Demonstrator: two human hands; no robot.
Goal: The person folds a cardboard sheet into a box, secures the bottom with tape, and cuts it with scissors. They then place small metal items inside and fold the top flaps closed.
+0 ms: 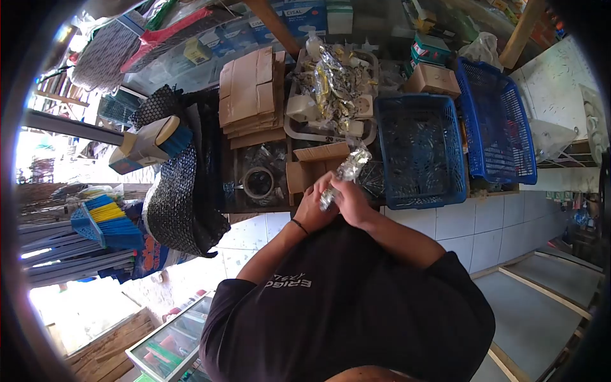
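Note:
A shiny clear plastic packet [354, 164] is held in front of the chest, at the near edge of the table. My right hand [350, 198] is closed round its lower part. My left hand [313, 207] is closed beside it and touches the packet's lower end; its fingertips are partly hidden. Just beyond the hands an open cardboard box [304, 170] stands with its flap up. Farther back, a white tray [299, 132] holds many packets of brass-coloured and clear parts.
Flattened cardboard [248, 89] is stacked left of the tray, with a tape roll [258, 183] nearer. Two blue baskets [421, 202] [531, 169] stand to the right. A brush [143, 143] and bubble wrap [184, 197] are at the left.

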